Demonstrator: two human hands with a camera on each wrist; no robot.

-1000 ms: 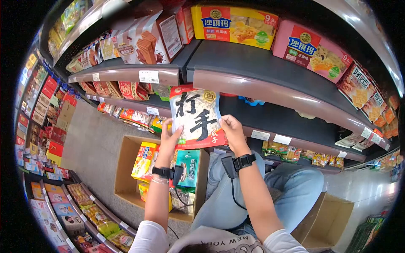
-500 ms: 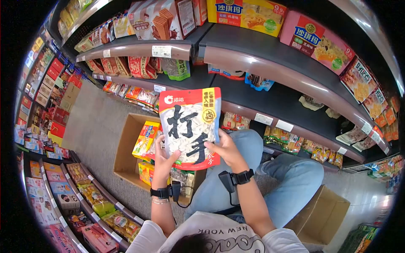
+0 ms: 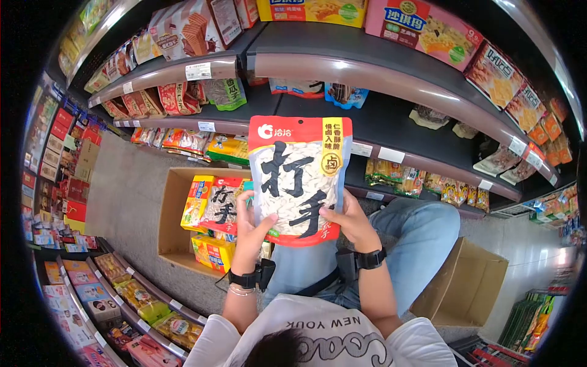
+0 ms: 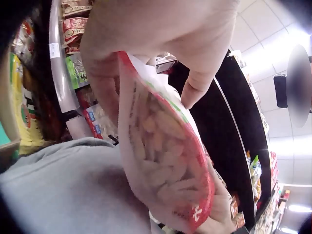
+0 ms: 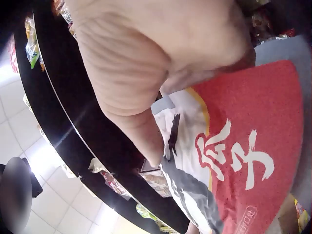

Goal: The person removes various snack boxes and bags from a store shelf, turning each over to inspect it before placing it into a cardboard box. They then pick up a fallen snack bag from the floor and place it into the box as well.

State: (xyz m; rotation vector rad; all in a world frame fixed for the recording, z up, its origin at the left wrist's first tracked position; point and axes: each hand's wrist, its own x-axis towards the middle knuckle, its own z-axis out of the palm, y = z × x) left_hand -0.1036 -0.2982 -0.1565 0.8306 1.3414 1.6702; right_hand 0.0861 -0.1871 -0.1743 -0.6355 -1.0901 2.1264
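The seed pouch (image 3: 299,177) is upright in front of my chest, its printed front turned up to my eyes, and there is one of it in my grip. My left hand (image 3: 252,235) and right hand (image 3: 356,226) pinch its lower sides, each thumb on the front and the other fingers curled behind. I have two black wrist straps (image 3: 244,280) on, one per arm. Below are my light blue jeans (image 3: 409,244).

Beside my knees I count two cardboard cartons: the left carton (image 3: 171,211) holds two yellow packs (image 3: 197,202) and a second pouch (image 3: 221,211) with the same black lettering, and the right carton (image 3: 468,281) stands on my other side. Farther off, the shelf (image 3: 318,46) bears one pink box (image 3: 428,30) and one yellow box (image 3: 315,9); the tier below has one blue pouch (image 3: 345,96) and one green pouch (image 3: 227,93).

Compared with half a second ago, the seed pouch looks larger and sits further right in the head view, and the second pouch has come into sight in the left carton.

Only the left wrist view shows seeds (image 4: 165,151) through the pouch's pale, see-through face. The right wrist view gives the red lower corner up close, with white characters (image 5: 234,158). Both wrist views catch ceiling tiles (image 4: 253,24), which the head view does not.
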